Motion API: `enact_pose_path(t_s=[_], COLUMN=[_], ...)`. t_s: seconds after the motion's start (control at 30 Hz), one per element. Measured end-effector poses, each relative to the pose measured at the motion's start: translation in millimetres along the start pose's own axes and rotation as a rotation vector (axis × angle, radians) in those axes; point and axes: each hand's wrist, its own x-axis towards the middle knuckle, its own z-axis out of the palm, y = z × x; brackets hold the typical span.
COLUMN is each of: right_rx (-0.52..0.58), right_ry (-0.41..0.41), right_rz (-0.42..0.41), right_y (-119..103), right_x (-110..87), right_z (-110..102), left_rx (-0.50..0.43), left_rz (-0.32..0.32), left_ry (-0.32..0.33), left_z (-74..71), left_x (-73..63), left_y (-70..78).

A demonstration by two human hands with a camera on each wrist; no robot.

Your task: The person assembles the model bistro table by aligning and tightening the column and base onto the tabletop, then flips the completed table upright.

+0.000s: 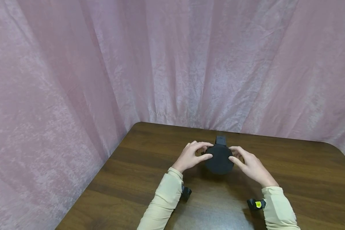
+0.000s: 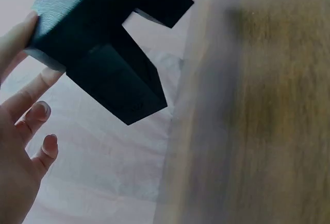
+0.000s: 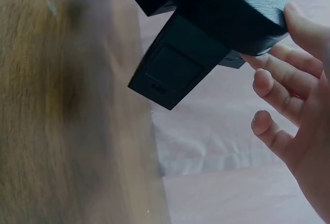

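Observation:
Both hands hold a black round piece point(image 1: 219, 161) with block-like legs, over the table in the head view. My left hand point(image 1: 191, 156) pinches its left rim between thumb and forefinger; the other fingers stay loosely bent in the left wrist view. On the opposite rim, my right hand point(image 1: 251, 166) grips with its thumb on the side and fingers beneath. In the right wrist view, the round piece point(image 3: 232, 15) shows a leg with a recessed square and small raised marks, too dim to read surely. The legs appear off the tabletop.
A brown wooden table point(image 1: 118, 188) with rounded corners lies beneath. Pink velvety curtains point(image 1: 172, 64) hang behind it and along its left side. Small black wrist cameras point(image 1: 256, 204) are strapped near both cream sleeves point(image 1: 162, 204).

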Motion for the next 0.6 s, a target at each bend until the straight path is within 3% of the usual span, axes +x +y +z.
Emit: enact_pose_path(t_s=[0.6], right_rx=[0.085], right_ry=[-0.105], right_rz=[0.043], right_y=[-2.3], right_x=[1.7], right_z=[0.2], left_rx=[-0.251], left_rz=[-0.104], left_ry=[-0.104], left_z=[7.6], left_x=[1.7], left_y=[1.7])
